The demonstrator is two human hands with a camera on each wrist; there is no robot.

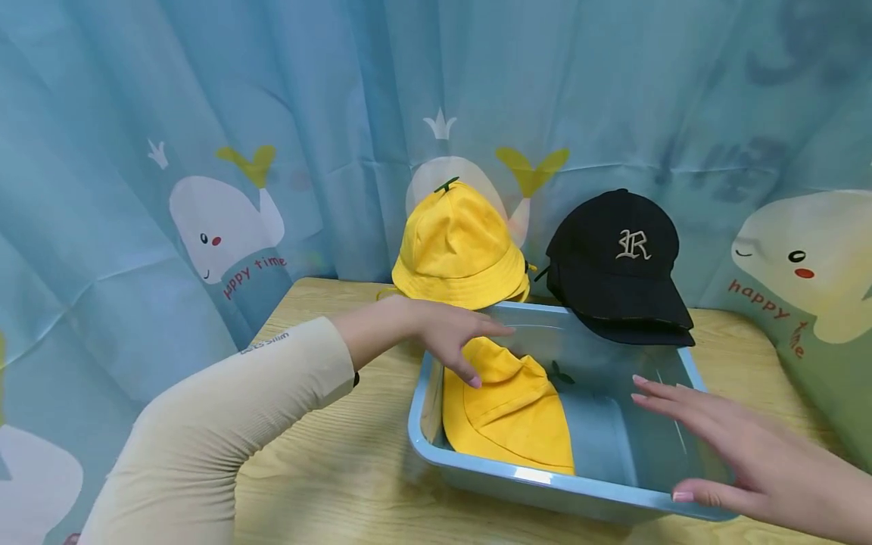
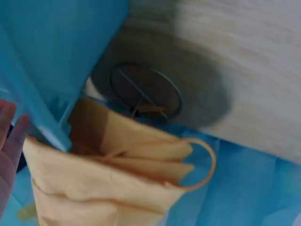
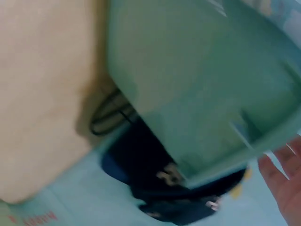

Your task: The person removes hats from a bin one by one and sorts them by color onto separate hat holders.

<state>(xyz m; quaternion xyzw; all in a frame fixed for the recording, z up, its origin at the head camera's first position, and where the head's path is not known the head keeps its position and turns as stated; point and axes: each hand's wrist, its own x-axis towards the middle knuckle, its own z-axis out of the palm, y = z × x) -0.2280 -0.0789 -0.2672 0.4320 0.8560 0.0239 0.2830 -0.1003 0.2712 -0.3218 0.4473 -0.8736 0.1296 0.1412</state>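
Observation:
A yellow hat (image 1: 511, 412) with a brim lies in the left part of a blue plastic tub (image 1: 490, 463), a small green sprout (image 1: 560, 373) beside it. My left hand (image 1: 453, 333) hovers over the tub's left side just above this hat, fingers extended and holding nothing. At the tub's right side, my right hand (image 1: 756, 454) is spread with thumb apart, also holding nothing. Behind the tub stands a yellow bucket hat (image 1: 456, 242) topped by a green sprout. To its right is a black cap (image 1: 616, 257) with a pale letter R; its brim looks doubled.
A wooden table (image 1: 327, 462) carries everything. Round wire bases (image 2: 146, 89) show under the raised hats, another wire base (image 3: 110, 115) being near the black cap. A blue curtain (image 1: 341, 91) with whale prints hangs close behind the table.

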